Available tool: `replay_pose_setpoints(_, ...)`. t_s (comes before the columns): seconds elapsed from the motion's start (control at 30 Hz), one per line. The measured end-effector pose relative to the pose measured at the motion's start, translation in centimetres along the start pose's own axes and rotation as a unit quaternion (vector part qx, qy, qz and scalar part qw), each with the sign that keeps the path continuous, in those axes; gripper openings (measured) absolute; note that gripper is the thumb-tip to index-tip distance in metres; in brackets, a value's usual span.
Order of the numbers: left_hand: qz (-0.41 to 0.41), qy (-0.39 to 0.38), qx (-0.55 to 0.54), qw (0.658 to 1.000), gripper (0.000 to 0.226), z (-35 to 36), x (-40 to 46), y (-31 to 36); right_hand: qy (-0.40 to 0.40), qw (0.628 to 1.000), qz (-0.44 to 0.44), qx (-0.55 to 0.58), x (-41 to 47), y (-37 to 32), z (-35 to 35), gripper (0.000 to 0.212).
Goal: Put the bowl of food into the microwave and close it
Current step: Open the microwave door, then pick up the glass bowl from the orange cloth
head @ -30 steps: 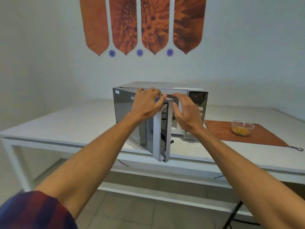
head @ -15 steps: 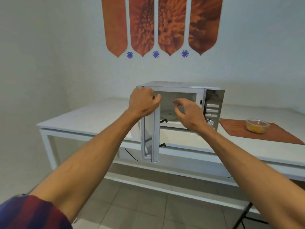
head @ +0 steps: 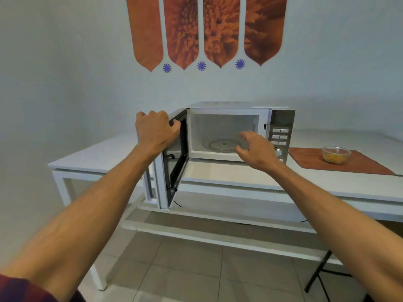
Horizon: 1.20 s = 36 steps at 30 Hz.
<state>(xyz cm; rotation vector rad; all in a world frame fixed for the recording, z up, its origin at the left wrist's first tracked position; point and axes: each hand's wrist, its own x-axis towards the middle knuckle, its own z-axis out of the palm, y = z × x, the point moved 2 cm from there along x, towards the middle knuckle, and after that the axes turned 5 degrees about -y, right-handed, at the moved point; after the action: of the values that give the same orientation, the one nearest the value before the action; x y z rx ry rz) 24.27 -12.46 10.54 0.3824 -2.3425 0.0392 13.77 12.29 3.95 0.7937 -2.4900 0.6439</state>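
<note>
A silver microwave [head: 282, 120] stands on the white table [head: 104, 153] with its door [head: 174, 162] swung wide open to the left. Its white cavity holds a glass turntable [head: 220, 144] and nothing else. My left hand [head: 156, 129] grips the top edge of the door. My right hand [head: 256, 150] hovers in front of the cavity's lower right corner, fingers spread and holding nothing. A clear glass bowl [head: 335, 154] with yellow food sits on a brown mat [head: 309, 159] to the right of the microwave, well apart from both hands.
The open door overhangs the table's front edge. A control panel with buttons and a knob [head: 278, 151] fills the microwave's right side. Orange flower panels [head: 205, 29] hang on the wall behind. A black folding leg [head: 316, 273] stands on the tiled floor at lower right.
The door has swung from nearly edge-on to wide open, my left hand riding on its top edge. My right hand came off the door and drifted right. The view shifted left.
</note>
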Motion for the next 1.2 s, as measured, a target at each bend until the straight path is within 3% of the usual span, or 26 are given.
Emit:
replay_pose_setpoints(0.2,0.073,0.071,0.059,0.993,0.046,2.7,-0.5,3.6,-0.018,0.998,0.025,-0.047,-0.1,2.6,0.2,0.048)
replay_pose_setpoints(0.57,0.268,0.017,-0.067,0.961,0.041,11.9,-0.8,21.3,-0.056,0.967,0.031,-0.245,-1.6,15.9,-2.7,0.045)
replay_pose_setpoints(0.7,0.278,-0.027,-0.127,0.952,0.038,15.7,-0.3,29.5,-0.080,0.954,0.052,-0.283,-2.3,24.1,-4.8,0.045)
replay_pose_setpoints(0.83,0.257,-0.076,-0.194,0.944,0.044,19.0,0.5,36.1,-0.065,0.963,0.118,-0.231,-2.2,31.3,-6.4,0.050)
replay_pose_setpoints(0.97,0.168,-0.172,-0.292,0.926,0.049,23.0,1.2,43.1,-0.045,0.976,0.210,-0.032,-2.1,39.4,-6.7,0.057)
replay_pose_setpoints(1.1,0.114,-0.244,-0.337,0.902,0.057,26.7,1.0,47.5,0.013,0.956,0.260,0.138,-1.5,44.8,-6.7,0.073)
replay_pose_setpoints(1.2,0.085,-0.287,-0.363,0.882,0.049,29.3,1.2,49.8,0.054,0.940,0.282,0.185,-0.6,47.5,-6.2,0.059)
